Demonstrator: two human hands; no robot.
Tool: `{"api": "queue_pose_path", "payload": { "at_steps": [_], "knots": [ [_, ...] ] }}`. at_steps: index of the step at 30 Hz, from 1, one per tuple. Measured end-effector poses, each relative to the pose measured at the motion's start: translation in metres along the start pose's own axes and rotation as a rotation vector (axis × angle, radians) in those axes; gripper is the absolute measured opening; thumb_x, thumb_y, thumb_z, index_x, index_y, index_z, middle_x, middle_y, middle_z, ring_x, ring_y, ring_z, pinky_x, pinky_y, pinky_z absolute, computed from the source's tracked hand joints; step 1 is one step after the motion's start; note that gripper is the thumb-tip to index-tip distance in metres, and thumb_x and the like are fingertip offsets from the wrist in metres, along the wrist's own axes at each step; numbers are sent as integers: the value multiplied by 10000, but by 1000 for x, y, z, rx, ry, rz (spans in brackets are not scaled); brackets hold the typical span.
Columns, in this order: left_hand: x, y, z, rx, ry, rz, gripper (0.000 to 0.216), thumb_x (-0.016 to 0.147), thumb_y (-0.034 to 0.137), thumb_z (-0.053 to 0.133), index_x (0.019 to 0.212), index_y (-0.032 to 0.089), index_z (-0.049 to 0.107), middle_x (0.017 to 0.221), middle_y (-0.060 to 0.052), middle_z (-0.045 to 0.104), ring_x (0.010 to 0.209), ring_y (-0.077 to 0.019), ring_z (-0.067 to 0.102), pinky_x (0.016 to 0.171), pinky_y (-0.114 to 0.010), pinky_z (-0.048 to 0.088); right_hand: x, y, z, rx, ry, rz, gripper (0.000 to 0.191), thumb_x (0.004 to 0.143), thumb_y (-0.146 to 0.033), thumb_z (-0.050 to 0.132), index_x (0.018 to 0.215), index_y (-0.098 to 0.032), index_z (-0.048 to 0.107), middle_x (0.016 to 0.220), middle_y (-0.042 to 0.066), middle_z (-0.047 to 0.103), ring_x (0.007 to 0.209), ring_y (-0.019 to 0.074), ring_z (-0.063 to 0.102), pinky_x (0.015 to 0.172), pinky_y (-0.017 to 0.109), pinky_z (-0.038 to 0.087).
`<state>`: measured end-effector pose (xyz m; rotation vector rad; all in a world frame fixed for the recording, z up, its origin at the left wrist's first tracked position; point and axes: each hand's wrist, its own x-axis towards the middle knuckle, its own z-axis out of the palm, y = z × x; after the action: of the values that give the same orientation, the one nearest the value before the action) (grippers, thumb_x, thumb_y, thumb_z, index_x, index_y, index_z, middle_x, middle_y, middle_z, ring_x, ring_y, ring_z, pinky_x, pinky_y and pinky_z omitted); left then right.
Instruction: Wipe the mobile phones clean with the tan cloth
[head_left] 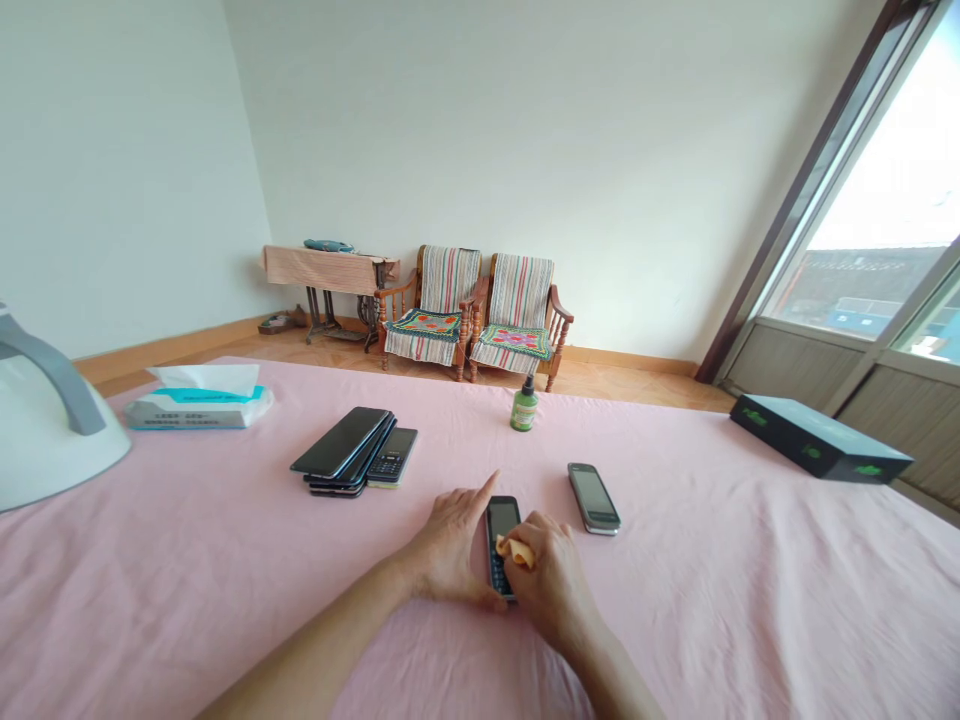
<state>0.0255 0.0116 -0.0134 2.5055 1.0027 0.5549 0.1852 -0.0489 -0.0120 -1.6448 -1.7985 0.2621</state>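
Observation:
A dark keypad mobile phone [503, 515] lies face up on the pink cloth in front of me. Along its left side, my left hand [450, 550] steadies it, with the thumb at the bottom edge and a finger stretched up by the top corner. My right hand [551, 575] is closed on a folded yellow-orange cloth [517, 551], which presses on the phone between screen and keys. Part of the keypad is hidden by that hand. To the right lies another phone [594, 498], silver-edged, screen up.
Left of centre sit several stacked phones [345, 443] and a keypad phone [393, 458]. A green spray bottle [524, 409] stands farther back. Also on the table [750, 600] are a tissue pack [199, 408], a black box [817, 440] and a white, grey-handled appliance [45, 440].

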Motion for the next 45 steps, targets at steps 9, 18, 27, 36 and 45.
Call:
{"api": "queue_pose_path", "payload": {
  "at_steps": [9, 18, 27, 36, 45],
  "knots": [
    [-1, 2, -3, -17, -19, -7, 1386, 432, 559, 816, 1456, 256, -68, 1296, -136, 460, 1161, -370, 440, 994, -515, 286, 4, 15, -4, 39, 10, 16, 209, 702, -67, 549, 683, -219, 690, 716, 24, 609, 698, 165, 534, 698, 286, 291],
    [-1, -2, 0, -10, 1, 3, 1371, 431, 534, 815, 1457, 245, -46, 1301, -144, 450, 1176, -354, 431, 1006, -511, 280, -2, 7, -10, 100, -98, -74, 288, 598, -1, 554, 714, -232, 682, 769, 7, 624, 793, 177, 534, 740, 294, 268],
    [0, -2, 0, -22, 1, -7, 1386, 418, 539, 819, 1457, 253, -52, 1298, -136, 457, 1166, -363, 437, 996, -515, 287, -2, 6, -8, 130, -124, -101, 263, 616, -8, 532, 686, -215, 678, 756, 14, 610, 767, 171, 529, 714, 280, 299],
    [0, -1, 0, -25, 1, -18, 1367, 425, 532, 809, 1457, 240, -38, 1303, -143, 454, 1173, -360, 430, 1002, -509, 285, -3, 4, -8, 172, -110, -157, 350, 589, 48, 458, 736, -204, 651, 800, 22, 579, 780, 172, 515, 682, 259, 351],
    [-1, -2, -1, -15, -12, -13, 1353, 444, 588, 796, 1465, 225, -14, 1324, -149, 439, 1202, -386, 394, 1015, -531, 261, 4, 17, -13, 285, -28, -195, 359, 690, 23, 444, 861, -216, 650, 845, 37, 589, 814, 181, 543, 714, 271, 392]
  ]
}}
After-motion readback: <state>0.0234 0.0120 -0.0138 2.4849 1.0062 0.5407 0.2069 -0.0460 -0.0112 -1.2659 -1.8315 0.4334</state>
